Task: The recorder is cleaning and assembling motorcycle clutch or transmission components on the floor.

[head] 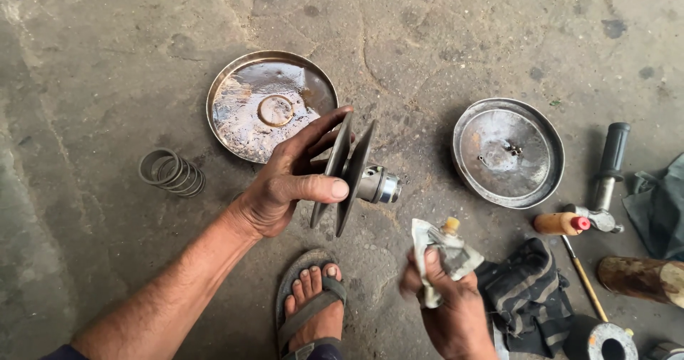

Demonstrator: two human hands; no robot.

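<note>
My left hand (285, 185) grips a metal pulley assembly (353, 171), two dark discs on a shiny hub, held on edge above the concrete floor. The thumb lies across the front disc rim and the fingers reach behind. My right hand (445, 299), lower right, clutches a crumpled white pouch with a small yellow nozzle (445, 242). The pouch is a short way below and right of the pulley hub, apart from it.
A greasy metal plate (271, 103) lies behind the pulley; a second metal plate (507, 152) with small bolts sits right. A coil spring (171, 171) lies left. Dark rags (524, 292), a handled tool (605, 178), a small orange bottle (559, 223) and my sandalled foot (313, 306) are nearby.
</note>
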